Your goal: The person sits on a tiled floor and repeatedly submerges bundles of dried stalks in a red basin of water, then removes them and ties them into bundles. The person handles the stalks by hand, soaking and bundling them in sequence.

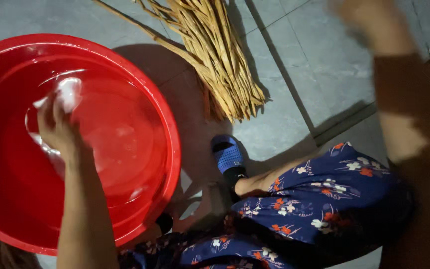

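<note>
The right hand (362,20) is blurred at the far right edge, so I cannot tell how its fingers stand. The left hand (58,127) is inside the red basin (172,144) at the left, fingers clenched on a pale wet cloth (68,94), hard to make out. Grey floor tiles (319,65) lie underneath. A straw broom (220,60) lies far off; a blue slipper (227,154) is just beside the basin.

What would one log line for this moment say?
left hand: in red basin, on something pale | right hand: raised, blurred | straw bundle: on tiled floor
</note>
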The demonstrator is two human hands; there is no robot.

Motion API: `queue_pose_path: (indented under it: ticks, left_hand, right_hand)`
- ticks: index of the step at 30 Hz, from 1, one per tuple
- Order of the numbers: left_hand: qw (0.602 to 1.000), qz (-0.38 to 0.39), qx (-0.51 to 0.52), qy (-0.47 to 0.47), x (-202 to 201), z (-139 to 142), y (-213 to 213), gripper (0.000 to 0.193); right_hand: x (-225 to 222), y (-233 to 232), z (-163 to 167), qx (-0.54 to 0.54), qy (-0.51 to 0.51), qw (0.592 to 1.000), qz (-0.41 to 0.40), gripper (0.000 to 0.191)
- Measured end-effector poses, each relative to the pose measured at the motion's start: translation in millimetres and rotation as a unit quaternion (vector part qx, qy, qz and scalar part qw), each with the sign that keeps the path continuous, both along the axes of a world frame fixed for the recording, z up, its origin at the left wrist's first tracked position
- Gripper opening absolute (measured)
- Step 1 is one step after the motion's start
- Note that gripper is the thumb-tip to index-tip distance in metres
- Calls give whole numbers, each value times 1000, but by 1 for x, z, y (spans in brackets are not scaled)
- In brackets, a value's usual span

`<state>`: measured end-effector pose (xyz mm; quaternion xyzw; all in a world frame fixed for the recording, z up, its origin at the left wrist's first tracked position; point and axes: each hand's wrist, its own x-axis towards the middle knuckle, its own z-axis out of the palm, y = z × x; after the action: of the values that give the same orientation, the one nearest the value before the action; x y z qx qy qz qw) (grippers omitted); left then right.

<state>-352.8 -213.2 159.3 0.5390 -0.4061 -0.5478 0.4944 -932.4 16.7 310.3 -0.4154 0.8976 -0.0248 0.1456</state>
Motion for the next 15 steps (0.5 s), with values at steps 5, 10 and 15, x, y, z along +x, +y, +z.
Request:
queue_pose_path:
  ticks: [5,10,15]
  left_hand:
    - [954,131,33,-269,85,-80,27,43]
    - [968,31,213,128,42,-74,19,11]
    - [902,-21,333,275,-98,18,-7,26]
  right_hand:
    - [-29,21,-78,-8,-25,998,-63,60]
    - [-14,9,-105,-98,-72,991,56,53]
    - [14,-24,-113,-90,-118,984,101,47]
